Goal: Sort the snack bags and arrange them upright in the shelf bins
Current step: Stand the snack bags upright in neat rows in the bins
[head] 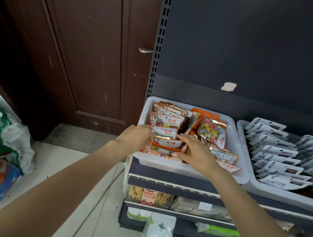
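Left hand (133, 137) at the left edge of the orange snack bags (166, 132), fingers curled onto one bag's side. Right hand (194, 151) laid flat, fingers straight, against the row's right flank, gripping nothing. Bags standing in a leaning row inside the white bin (239, 177) on the top shelf; a looser pile, one colourful bag (211, 132) uppermost, on the bin's right half. Probably light, thin, crinkly film: slippery, prone to flop. Best taken at the stiffer header edge. Grey-white bags (275, 156) fill the neighbouring bin (278, 196).
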Tool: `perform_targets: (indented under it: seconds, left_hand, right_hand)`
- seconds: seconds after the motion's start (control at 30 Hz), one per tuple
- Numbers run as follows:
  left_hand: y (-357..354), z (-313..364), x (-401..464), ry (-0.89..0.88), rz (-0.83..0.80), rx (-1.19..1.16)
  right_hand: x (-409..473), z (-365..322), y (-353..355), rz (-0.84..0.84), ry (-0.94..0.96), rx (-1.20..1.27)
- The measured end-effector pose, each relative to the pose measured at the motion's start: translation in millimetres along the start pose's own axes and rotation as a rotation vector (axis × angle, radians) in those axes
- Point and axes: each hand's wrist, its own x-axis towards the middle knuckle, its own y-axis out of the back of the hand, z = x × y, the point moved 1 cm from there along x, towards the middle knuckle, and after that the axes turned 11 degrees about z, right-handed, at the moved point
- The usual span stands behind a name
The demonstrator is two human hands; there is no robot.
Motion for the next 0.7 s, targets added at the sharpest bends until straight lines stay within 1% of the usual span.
perform_targets:
  seconds: [0.13,0.27,0.37,0.5,0.57,0.63,0.7]
  left_hand:
    - [3,1,4,0.147,0.076,-0.140]
    - [4,1,7,0.211,0.113,-0.191]
    - [6,3,7,0.221,0.159,-0.240]
    - [9,6,5,0.221,0.199,-0.385]
    - [9,6,5,0.232,0.199,-0.458]
    - [8,5,5,0.246,0.196,-0.488]
    - [5,1,5,0.249,0.192,-0.492]
  right_hand:
    - [0,-3,0,-0.026,-0.043,0.008]
    - [-3,-5,2,-0.017,-0.043,0.023]
    - [-2,-7,2,0.000,-0.061,0.046]
    - [7,-12,4,0.151,-0.077,0.042]
    - [11,-20,6,0.161,-0.065,0.009]
    - [14,-25,7,0.167,-0.068,-0.043]
    - [18,-27,11,0.263,-0.129,-0.038]
